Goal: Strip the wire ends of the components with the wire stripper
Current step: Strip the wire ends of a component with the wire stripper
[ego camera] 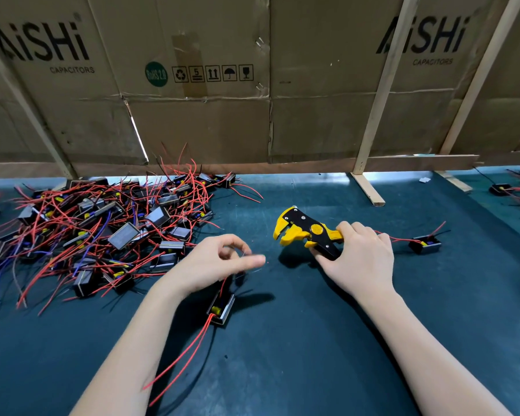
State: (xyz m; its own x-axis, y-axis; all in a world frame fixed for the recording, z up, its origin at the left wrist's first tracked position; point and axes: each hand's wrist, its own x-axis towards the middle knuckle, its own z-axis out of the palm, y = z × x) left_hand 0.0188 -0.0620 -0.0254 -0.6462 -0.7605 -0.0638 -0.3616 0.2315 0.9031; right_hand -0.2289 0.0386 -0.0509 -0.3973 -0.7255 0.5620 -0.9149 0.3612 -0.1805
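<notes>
**Stripper in the right hand, component hanging from the left**

We see the right hand (361, 257) with its fingers curled round the handles of the yellow and black wire stripper (308, 234), held just above the dark green tabletop (312, 340), its head pointing left toward the other hand and its mouth apart. The left hand (219, 264) sits close beside the tool, thumb and fingers drawn together in a pinch on thin wire ends; a small black component (222, 309) hangs below that hand on a red lead, over the tabletop between the two forearms. Two long red wires (180, 360) trail from the component down toward us across the left forearm.

To the left, a heap of components (99, 232) with tangled red and blue wires covers the tabletop. Behind the right hand, one separate component (425, 244) lies by itself with its red lead running to the wrist. Cardboard sheets (192, 85) on wooden battens close off the back.
</notes>
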